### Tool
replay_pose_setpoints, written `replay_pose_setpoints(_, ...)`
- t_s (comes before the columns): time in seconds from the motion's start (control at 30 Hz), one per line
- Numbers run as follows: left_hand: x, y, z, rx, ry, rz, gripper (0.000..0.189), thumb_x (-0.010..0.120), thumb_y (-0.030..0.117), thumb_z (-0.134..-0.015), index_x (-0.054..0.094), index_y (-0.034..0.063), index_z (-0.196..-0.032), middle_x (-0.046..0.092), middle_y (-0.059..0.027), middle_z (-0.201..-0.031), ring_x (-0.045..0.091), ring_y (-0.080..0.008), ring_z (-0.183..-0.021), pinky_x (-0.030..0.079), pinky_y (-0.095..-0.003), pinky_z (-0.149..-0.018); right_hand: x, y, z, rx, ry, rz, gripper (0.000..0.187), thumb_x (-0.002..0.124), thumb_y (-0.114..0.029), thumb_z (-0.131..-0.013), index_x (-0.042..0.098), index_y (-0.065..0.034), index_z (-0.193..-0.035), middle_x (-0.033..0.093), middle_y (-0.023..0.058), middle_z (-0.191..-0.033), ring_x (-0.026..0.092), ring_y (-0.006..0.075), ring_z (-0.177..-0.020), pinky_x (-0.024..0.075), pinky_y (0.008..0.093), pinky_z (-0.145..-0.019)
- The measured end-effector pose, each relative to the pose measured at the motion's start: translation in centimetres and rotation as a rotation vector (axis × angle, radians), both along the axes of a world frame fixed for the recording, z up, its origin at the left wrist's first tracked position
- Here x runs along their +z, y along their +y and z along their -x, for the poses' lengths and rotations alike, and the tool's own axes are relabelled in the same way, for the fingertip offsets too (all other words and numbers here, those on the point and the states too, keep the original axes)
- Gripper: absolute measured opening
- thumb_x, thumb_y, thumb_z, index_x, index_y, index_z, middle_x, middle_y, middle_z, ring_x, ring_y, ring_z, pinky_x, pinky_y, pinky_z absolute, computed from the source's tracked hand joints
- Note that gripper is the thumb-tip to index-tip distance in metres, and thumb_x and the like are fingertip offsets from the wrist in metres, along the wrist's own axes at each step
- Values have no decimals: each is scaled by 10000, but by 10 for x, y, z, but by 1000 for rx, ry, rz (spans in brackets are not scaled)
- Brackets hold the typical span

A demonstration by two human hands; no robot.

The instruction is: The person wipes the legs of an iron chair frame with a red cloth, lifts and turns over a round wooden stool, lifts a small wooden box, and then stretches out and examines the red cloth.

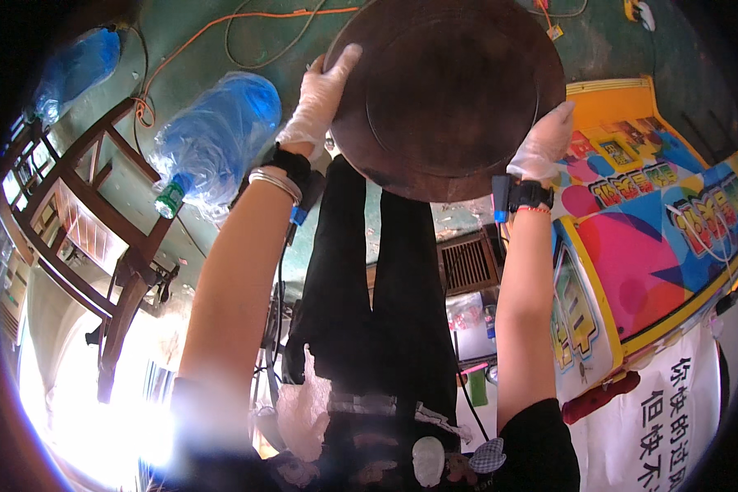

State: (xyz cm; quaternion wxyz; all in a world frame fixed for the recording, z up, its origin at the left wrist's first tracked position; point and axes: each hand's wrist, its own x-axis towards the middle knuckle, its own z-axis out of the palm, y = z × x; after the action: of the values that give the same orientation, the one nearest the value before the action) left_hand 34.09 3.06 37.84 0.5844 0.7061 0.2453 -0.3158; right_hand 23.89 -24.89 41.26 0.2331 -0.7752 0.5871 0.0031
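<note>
A round dark brown disc (449,98) with a raised ring fills the top centre, its face towards the camera. My left hand (320,92), in a thin translucent glove, grips its left rim with the thumb over the edge. At the lower right rim is my right hand (544,141), gloved the same way, with its fingers partly hidden by the disc. Both wrists carry black straps with small blue-ended devices. My black-trousered legs show below the disc.
Left, a wooden chair (86,234) lies near a plastic-wrapped blue water bottle (221,129). An orange cable (221,21) crosses the green floor. A colourful yellow-edged cabinet (633,246) stands right. Below the disc is a slatted wooden panel (467,261).
</note>
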Motion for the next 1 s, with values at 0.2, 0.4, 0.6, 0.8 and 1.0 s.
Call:
replay_pose_setpoints(0.2, -3, -3, 7, 14, 66, -78, 969, 728, 535, -683, 361, -113, -1303, 481, -230, -1274, 466, -292, -1185, 338, -328, -1009, -8, -11, 9, 77, -68, 3, 591, 263, -409, -966, 515, 95, -1144, 520, 295, -1176, 470, 437, -1101, 360, 429, -951)
replay_pose_setpoints(0.4, 18, -11, 2, 43, 118, 51, 937, 726, 501, -716, 337, -109, -1313, 504, -192, -1241, 508, -237, -1112, 379, -297, -964, -16, -25, 20, 167, 12, 140, 541, 283, -353, -973, 550, 107, -1072, 547, 308, -1116, 502, 446, -1040, 385, 452, -907)
replay_pose_setpoints(0.6, 22, -3, 2, 37, 128, 80, 963, 723, 515, -709, 316, -103, -1325, 485, -217, -1265, 483, -276, -1160, 389, -332, -970, -29, -41, 25, 231, -106, -52, 552, 283, -350, -969, 496, 128, -1145, 489, 302, -1228, 460, 417, -1131, 342, 388, -979)
replay_pose_setpoints(0.8, 13, 31, 45, 101, 44, 63, 812, 741, 463, -707, 437, -36, -1271, 571, -185, -1170, 548, -246, -1091, 424, -312, -924, -1, 3, 35, 152, -208, -226, 535, 311, -340, -959, 471, 117, -1185, 487, 247, -1259, 459, 335, -1128, 324, 334, -980)
replay_pose_setpoints(1.0, -2, 66, 126, 243, -115, 160, 701, 747, 361, -733, 455, -5, -1255, 583, -149, -1130, 547, -214, -1058, 421, -302, -913, 57, 60, 23, 61, -229, -319, 653, 350, -480, -934, 336, 39, -1329, 371, 184, -1374, 393, 313, -1223, 293, 375, -1034)
